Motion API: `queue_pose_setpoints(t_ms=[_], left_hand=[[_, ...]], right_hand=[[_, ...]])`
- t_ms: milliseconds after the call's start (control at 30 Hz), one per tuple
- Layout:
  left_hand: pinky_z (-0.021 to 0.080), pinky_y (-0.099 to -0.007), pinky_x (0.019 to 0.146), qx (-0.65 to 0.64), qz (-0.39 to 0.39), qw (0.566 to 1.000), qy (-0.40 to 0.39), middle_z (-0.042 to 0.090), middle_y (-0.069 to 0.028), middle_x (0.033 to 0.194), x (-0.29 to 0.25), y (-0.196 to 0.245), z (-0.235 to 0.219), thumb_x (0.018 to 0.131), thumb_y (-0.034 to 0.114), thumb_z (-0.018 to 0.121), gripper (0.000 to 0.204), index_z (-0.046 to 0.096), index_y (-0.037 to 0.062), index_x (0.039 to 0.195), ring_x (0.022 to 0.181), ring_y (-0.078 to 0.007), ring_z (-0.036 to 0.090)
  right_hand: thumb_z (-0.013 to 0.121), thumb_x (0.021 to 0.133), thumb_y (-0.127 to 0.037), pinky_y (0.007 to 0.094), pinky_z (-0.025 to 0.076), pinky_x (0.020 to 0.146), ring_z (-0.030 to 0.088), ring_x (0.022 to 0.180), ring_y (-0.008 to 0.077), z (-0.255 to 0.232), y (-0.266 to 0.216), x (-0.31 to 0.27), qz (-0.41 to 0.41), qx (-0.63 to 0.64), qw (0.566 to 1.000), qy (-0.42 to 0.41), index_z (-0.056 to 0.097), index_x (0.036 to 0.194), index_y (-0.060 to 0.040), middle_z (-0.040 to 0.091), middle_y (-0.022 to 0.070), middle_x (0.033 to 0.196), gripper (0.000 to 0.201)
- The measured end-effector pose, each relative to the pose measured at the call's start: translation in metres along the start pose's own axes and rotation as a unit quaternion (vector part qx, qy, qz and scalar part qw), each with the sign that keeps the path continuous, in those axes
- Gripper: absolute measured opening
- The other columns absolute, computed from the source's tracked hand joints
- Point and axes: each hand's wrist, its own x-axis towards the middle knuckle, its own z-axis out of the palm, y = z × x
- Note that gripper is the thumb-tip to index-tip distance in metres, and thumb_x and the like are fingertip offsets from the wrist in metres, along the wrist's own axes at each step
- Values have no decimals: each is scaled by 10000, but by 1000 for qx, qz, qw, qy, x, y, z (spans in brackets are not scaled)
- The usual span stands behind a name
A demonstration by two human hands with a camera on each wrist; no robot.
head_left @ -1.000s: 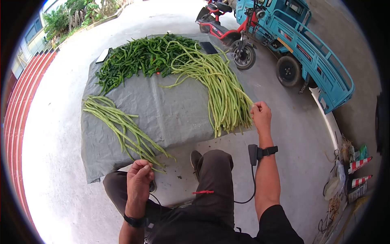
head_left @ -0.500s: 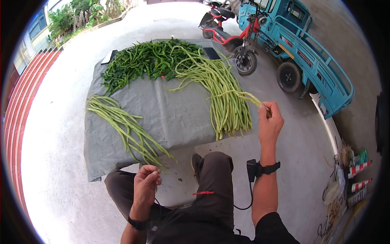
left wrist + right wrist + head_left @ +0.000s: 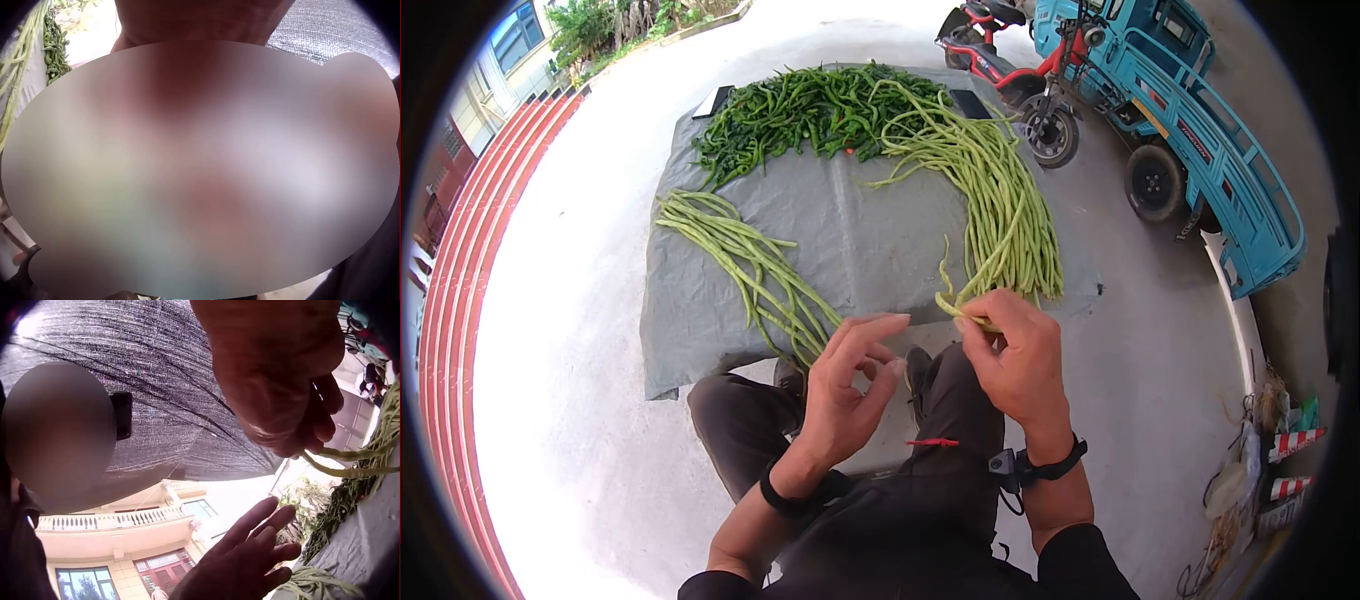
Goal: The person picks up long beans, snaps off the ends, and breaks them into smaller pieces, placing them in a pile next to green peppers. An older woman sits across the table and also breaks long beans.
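Observation:
My right hand [image 3: 1022, 355] pinches yellow-green long beans [image 3: 946, 303] between thumb and fingers, just in front of the larger pile of long beans [image 3: 1012, 215]. In the right wrist view, two bean strands [image 3: 353, 472] run out from its fingertips. My left hand [image 3: 850, 385] is raised a short way to the left, its fingers loosely extended with nothing between them. Beyond it, a smaller bunch of long beans [image 3: 745, 255] lies slanting on the grey sheet [image 3: 870, 250]. Most of the left wrist view is blurred out.
A heap of green peppers [image 3: 820, 110] spans the sheet's far side, with a dark flat phone-like object [image 3: 970, 104] at its right end. A red electric bike [image 3: 1050, 130] and a blue cargo tricycle [image 3: 1200, 150] stand behind at right. Red steps [image 3: 490, 230] rise at left.
My right hand has moved from the pile's right side inward to its front, still pinching beans. My left hand has left the small bunch's near ends, moving up and right, its fingers spreading.

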Motion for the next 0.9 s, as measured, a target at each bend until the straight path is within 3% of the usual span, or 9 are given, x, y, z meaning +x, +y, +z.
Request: queue_pose_setpoints(t_ms=[133, 200, 300, 433, 533, 633, 733, 833, 900], left_hand=[[513, -279, 677, 42, 23, 998, -33, 672, -81, 1144, 14, 22, 17, 865, -79, 694, 475, 658, 60, 1319, 837, -152, 658], [522, -314, 669, 39, 31, 997, -52, 686, -97, 1116, 16, 19, 21, 872, -50, 721, 459, 669, 72, 1311, 805, -195, 677], [502, -321, 649, 61, 28, 996, -57, 683, -84, 988, 15, 9, 21, 882, -36, 733, 395, 700, 70, 1261, 773, -192, 659], [481, -300, 647, 11, 15, 998, -52, 664, -47, 900, 13, 2, 25, 918, -3, 739, 297, 711, 51, 1208, 758, -141, 631], [482, -262, 675, -67, -34, 995, -58, 674, -10, 907, 10, -3, 25, 961, 26, 728, 212, 699, 20, 1172, 790, -79, 611], [490, -233, 717, -188, -94, 976, -53, 682, 18, 930, 7, -3, 28, 1006, 56, 701, 138, 686, -2, 1130, 831, -43, 599], [494, -222, 750, -254, -110, 960, -46, 684, 24, 944, 6, -6, 28, 1033, 78, 677, 116, 678, -6, 1112, 853, -36, 598], [495, -224, 755, -258, -109, 959, -39, 683, 27, 943, 4, -6, 27, 1038, 89, 673, 120, 678, -3, 1116, 856, -36, 603], [495, -224, 754, -262, -112, 958, -34, 681, 31, 937, 3, -6, 27, 1035, 91, 679, 124, 679, -3, 1116, 857, -34, 602]], right_hand=[[727, 855, 2, 356, 528, 632, 676, 691, 278, -6, -10, 1, 42, 78, 994, -67, 652, 935, -14, 683, 121, 813, 111], [734, 851, -9, 341, 534, 642, 687, 703, 249, -13, -11, 3, 45, 89, 990, -103, 653, 937, -11, 691, 121, 810, 118], [749, 857, -27, 325, 538, 656, 691, 721, 188, -16, -12, 1, 68, 118, 982, -127, 654, 935, -10, 697, 109, 794, 124], [758, 876, -43, 296, 534, 664, 678, 760, 103, -17, -13, 1, 124, 174, 967, -139, 650, 938, -7, 701, 61, 794, 129], [784, 872, -35, 276, 524, 655, 661, 760, 91, -12, -2, -1, 119, 228, 956, -141, 635, 1030, -5, 696, 34, 854, 219], [808, 871, -17, 229, 492, 626, 631, 749, 66, -1, 8, -6, 140, 361, 915, -115, 600, 1134, -10, 678, 27, 916, 335], [821, 877, -9, 194, 458, 600, 597, 749, 36, -4, 5, -8, 211, 515, 824, -108, 576, 1192, -24, 664, 23, 945, 399], [802, 902, -6, 172, 433, 585, 585, 757, 17, 5, 7, -12, 202, 547, 809, -75, 595, 1168, -33, 662, 4, 948, 338], [791, 915, -11, 183, 449, 598, 591, 767, 19, 10, 10, -17, 193, 518, 829, -79, 613, 1129, -32, 665, -5, 942, 279]])
